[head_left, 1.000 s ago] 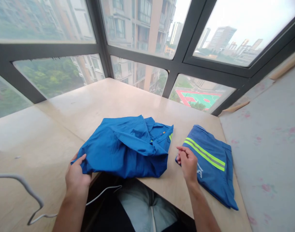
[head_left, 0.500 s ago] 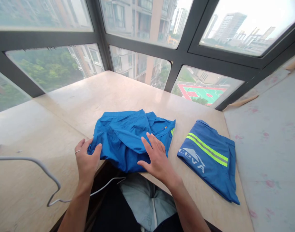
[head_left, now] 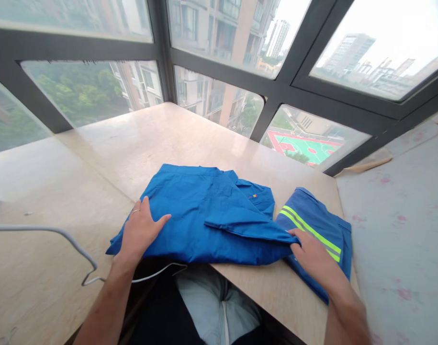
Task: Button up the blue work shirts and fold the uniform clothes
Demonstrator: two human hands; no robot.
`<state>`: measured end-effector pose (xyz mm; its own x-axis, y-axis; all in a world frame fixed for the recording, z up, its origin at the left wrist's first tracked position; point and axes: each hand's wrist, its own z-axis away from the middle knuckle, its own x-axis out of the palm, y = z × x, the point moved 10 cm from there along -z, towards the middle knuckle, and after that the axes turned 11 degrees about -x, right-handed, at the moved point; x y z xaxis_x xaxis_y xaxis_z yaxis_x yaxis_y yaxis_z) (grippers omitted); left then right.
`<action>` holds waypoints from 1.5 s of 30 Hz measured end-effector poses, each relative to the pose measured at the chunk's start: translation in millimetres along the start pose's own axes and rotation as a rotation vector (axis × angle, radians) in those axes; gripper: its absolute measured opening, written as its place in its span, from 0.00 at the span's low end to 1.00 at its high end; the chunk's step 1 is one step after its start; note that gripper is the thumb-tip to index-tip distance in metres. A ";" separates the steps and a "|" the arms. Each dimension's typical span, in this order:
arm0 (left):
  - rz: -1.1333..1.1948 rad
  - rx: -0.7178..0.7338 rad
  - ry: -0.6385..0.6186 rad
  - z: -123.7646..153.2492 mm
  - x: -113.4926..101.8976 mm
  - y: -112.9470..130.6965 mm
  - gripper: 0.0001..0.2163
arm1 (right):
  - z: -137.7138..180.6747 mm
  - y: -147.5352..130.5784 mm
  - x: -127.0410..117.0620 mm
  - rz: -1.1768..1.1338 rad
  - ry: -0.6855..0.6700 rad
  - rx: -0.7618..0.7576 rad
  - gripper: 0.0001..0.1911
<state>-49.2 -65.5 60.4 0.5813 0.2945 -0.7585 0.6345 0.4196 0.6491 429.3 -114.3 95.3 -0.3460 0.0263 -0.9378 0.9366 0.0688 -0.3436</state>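
A bright blue shirt [head_left: 204, 215] lies spread on the pale wooden table [head_left: 140, 148], its collar toward the right. My left hand [head_left: 140, 230] rests flat on the shirt's left part, fingers apart, a ring on one finger. My right hand [head_left: 310, 256] lies at the shirt's right edge, where the stretched-out sleeve tip ends, fingers extended over a second garment. That folded blue garment with yellow-green reflective stripes [head_left: 319, 230] lies to the right, partly under the shirt's edge and my right hand.
A white wire hanger [head_left: 71, 247] lies at the table's left front edge and hangs over a notch where my lap shows. Large windows with dark frames [head_left: 276, 91] ring the far side. A grey speckled surface [head_left: 401, 215] adjoins on the right.
The bunched shirt has been spread flatter and wider; its right side now overlaps the striped garment. My right hand moved from the shirt's middle to its right edge; my left hand now lies flat.
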 end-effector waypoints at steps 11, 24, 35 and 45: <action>-0.200 -0.062 0.028 -50.1 -2.5 -10.0 0.27 | -49.5 -126.9 52.2 -0.139 -0.147 -0.436 0.39; 0.302 0.114 0.228 -101.6 -1.3 71.0 0.12 | -154.7 -63.3 51.3 -0.339 -0.099 -0.150 0.10; 1.046 0.475 0.570 -134.0 -85.4 209.5 0.02 | -172.4 -65.4 -209.9 -0.303 1.030 -0.417 0.13; 0.959 -0.098 0.201 -74.7 29.7 61.1 0.05 | -114.7 20.7 -12.2 -0.555 0.292 -0.218 0.11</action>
<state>-31.2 33.0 73.3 0.7240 0.6845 0.0853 -0.1109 -0.0065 0.9938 446.5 1.2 105.2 -0.8035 0.1959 -0.5621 0.5928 0.3493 -0.7257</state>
